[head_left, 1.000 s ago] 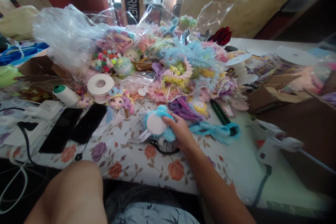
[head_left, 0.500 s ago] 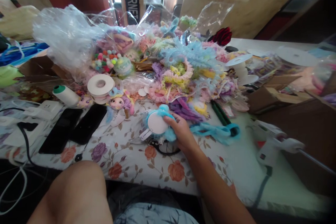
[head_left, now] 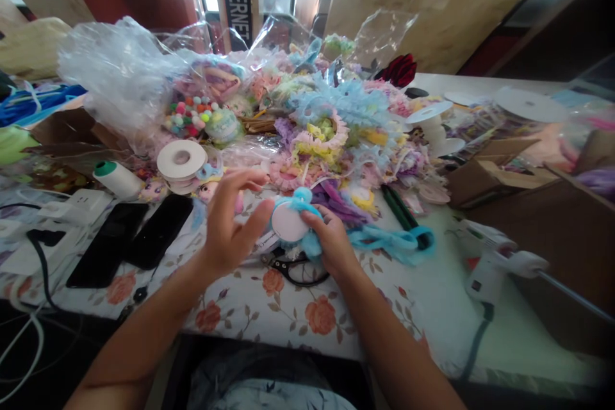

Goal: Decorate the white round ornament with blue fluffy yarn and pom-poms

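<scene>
A fluffy blue-and-white piece [head_left: 291, 223] is pinched in the right hand [head_left: 334, 242] near the front edge of the table [head_left: 250, 311], above a black-handled tool [head_left: 298, 278]. The left hand [head_left: 229, 224] is held open just beside it; positioning seems in hand, with a light left-hand grip called for.

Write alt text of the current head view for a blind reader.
A person's right hand holds a fluffy blue piece with a white disc; the left hand is open beside it. A heap of pastel trims lies behind, with a glue gun at right.
</scene>
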A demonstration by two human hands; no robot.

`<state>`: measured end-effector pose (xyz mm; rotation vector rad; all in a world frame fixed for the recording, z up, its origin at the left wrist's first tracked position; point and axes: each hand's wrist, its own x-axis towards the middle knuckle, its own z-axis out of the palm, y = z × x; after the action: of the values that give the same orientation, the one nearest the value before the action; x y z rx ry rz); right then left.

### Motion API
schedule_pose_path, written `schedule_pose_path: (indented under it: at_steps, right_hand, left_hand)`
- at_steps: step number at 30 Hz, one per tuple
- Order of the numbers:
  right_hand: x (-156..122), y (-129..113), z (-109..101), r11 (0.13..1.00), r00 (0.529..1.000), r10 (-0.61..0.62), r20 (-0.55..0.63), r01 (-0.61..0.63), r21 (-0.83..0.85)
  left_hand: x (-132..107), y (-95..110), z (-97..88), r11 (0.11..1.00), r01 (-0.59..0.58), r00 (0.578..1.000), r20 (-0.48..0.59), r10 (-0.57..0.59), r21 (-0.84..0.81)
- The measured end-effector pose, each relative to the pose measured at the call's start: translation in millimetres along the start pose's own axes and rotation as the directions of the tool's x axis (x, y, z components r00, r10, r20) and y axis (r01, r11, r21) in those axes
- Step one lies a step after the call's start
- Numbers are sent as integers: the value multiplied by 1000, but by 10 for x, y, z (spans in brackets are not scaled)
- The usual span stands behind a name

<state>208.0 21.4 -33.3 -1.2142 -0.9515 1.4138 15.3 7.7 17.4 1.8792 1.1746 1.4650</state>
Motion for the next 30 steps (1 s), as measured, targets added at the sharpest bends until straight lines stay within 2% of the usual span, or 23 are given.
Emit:
schedule_pose_path:
  at_steps: [1, 2, 5, 8, 13, 18, 27, 30]
  right_hand:
    - [6, -9, -14, 1000, 1000, -25, -6, 25, -13]
    - [10, -20, -29, 998, 999, -50, -13, 50, -24]
    - [12, -61, -62, 986, 991, -134, -18, 131, -107]
    - [0, -86, -64, 947, 974, -227, 12, 224, -232]
    - [-46, -103, -12, 876, 950, -302, 80, 309, -369]
    - [-107, -113, 30, 796, 911, -383, 155, 411, -445]
    - [-175, -136, 5, 703, 854, -434, 287, 520, -485]
    - [-160, -91, -19, 663, 822, -493, 285, 567, -489]
  left_hand:
    - [52, -82, 39, 999, 25, 1000, 7, -24, -41]
    - [95, -164, 77, 989, 110, 991, 82, -102, -100]
    - [142, -355, 158, 938, 306, 917, 315, -245, -160]
    - [92, -431, 187, 910, 391, 855, 422, -302, -141]
    - [18, -466, 174, 872, 438, 842, 439, -313, -219]
    - [-39, -488, 164, 916, 378, 835, 478, -274, -136]
    - [-180, -541, 250, 906, 398, 858, 410, -310, -146]
    - [-186, -508, 234, 906, 393, 866, 397, -305, -161]
